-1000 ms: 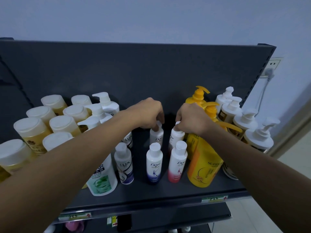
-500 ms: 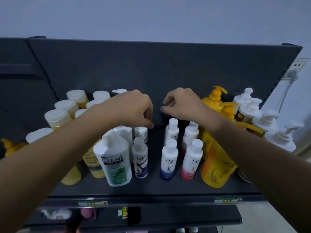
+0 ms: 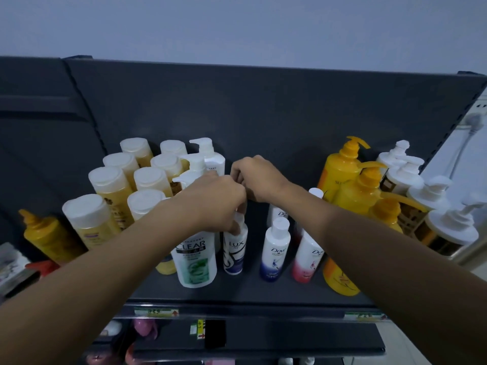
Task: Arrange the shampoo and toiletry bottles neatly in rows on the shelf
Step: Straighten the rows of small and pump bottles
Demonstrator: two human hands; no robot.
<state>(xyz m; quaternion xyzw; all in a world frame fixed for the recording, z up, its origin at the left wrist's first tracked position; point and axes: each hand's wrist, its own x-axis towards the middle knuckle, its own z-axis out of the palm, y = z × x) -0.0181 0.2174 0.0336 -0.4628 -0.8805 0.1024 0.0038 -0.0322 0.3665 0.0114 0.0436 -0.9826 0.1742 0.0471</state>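
the shelf [image 3: 250,293] looks largely in order. on its left stand rows of white-capped yellow bottles [image 3: 110,191], with white pump bottles [image 3: 208,156] behind a clear shampoo bottle [image 3: 196,259]. on the right are yellow pump bottles [image 3: 342,167] and white pump jars [image 3: 445,225]. in the middle, small travel bottles form short rows: a lux bottle [image 3: 234,248] just beside the clear bottle, then a blue dove bottle [image 3: 275,251] and a pink dove bottle [image 3: 307,262], with more small bottles behind them, partly hidden by the arms. what seems left is squaring up this middle group, where the gap between the lux and the blue dove bottle is wider than the others.

the left hand [image 3: 216,201] is curled downward, its fingertips closed around the white cap of the lux bottle, which tilts slightly. the right hand [image 3: 257,179] is loosely curled further back, fingers bent in; whether it pinches a bottle beneath it i cannot tell, since the hand covers whatever is there.
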